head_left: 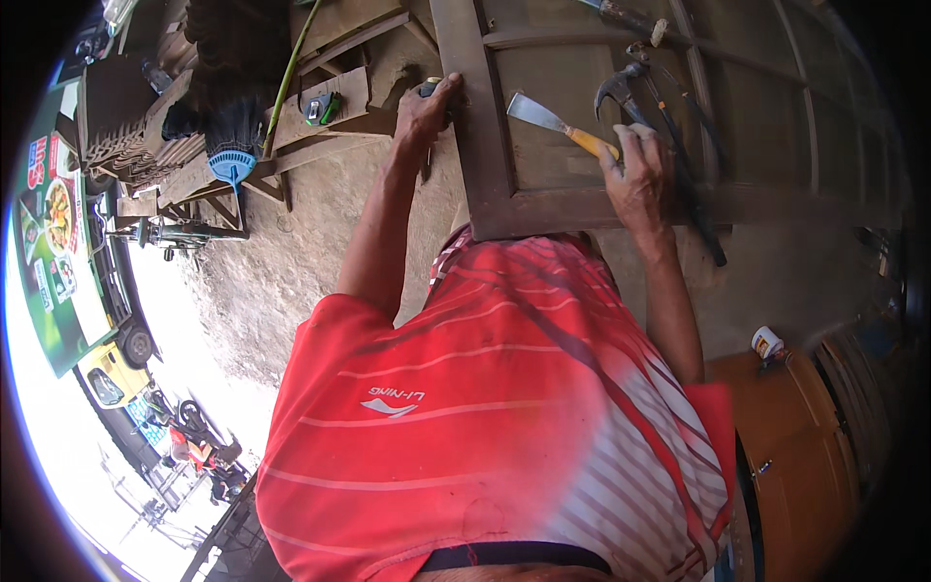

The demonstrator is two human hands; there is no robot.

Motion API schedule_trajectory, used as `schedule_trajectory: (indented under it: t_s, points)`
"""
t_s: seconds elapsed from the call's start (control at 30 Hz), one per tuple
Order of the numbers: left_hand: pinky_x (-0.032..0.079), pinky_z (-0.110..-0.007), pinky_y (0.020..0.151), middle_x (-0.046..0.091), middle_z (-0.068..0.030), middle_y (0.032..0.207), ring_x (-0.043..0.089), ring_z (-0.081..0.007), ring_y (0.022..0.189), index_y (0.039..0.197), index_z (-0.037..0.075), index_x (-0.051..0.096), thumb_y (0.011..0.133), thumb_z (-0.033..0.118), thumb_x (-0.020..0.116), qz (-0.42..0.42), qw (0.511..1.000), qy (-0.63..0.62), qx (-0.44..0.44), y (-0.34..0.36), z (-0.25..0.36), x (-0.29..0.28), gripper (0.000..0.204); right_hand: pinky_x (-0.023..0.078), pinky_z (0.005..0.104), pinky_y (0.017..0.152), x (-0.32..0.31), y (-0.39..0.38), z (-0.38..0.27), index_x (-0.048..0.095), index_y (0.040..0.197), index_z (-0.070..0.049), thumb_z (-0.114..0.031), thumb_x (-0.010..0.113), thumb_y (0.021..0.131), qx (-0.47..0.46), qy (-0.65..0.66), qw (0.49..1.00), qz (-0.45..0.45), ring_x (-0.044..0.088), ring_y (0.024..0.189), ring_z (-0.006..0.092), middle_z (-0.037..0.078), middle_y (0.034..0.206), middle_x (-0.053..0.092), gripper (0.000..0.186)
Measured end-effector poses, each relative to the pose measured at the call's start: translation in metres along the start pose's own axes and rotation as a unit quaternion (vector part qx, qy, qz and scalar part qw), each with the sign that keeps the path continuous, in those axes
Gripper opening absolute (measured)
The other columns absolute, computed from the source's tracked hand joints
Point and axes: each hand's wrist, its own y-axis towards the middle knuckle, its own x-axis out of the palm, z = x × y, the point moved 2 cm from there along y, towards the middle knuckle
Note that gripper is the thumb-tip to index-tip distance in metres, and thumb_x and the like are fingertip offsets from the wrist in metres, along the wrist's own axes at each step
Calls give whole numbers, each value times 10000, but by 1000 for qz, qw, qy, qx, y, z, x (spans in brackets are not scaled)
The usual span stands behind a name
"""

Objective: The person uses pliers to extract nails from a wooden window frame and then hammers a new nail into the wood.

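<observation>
A putty knife (539, 112) with a wide metal blade and a yellow-orange handle is in my right hand (642, 175), whose fingers close on the handle's end. It is over a brown wooden panelled frame (490, 126), the blade pointing left. My left hand (425, 114) is at the frame's left edge, its fingers curled around a small dark object (428, 87) that I cannot make out. A claw hammer (617, 89) with a dark handle lies on the frame beside my right hand. Another dark long-handled tool (693, 116) with orange marks lies alongside.
A tool with a pale end (635, 17) lies at the frame's far side. On a wooden bench at left sit a green-and-black tape measure (321, 108) and a blue rake-like head (232, 167). At right, a white tub (766, 341) stands on an orange-brown wooden piece (790, 427).
</observation>
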Motion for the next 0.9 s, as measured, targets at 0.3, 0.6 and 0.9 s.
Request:
schedule_trajectory:
  t_s: [0.3,0.6,0.9]
  points:
    - [531,-380,705,681,-151,871,674,-263,777,1067,-22,637,926,490,693,267,919,228,179,-51,26,29,534,494,445,854,23,-3,-3,597,1160,-41,-115,722,887,6,94,995,18,589,1030,355,160,1101,579,309]
    - [394,-453,974,660,-83,1150,608,-275,1087,1227,165,655,892,285,718,-64,783,353,508,-115,66,144,361,479,458,895,-57,6,137,632,1141,-7,-205,632,969,223,-15,968,118,594,1040,368,212,1087,591,263]
    - [354,-489,1048,609,-108,1249,522,-313,1235,1345,197,601,862,319,770,-47,787,326,521,-113,70,163,527,510,475,860,-45,-20,207,684,1146,-3,-274,652,964,296,-26,953,68,649,983,385,245,1055,658,328]
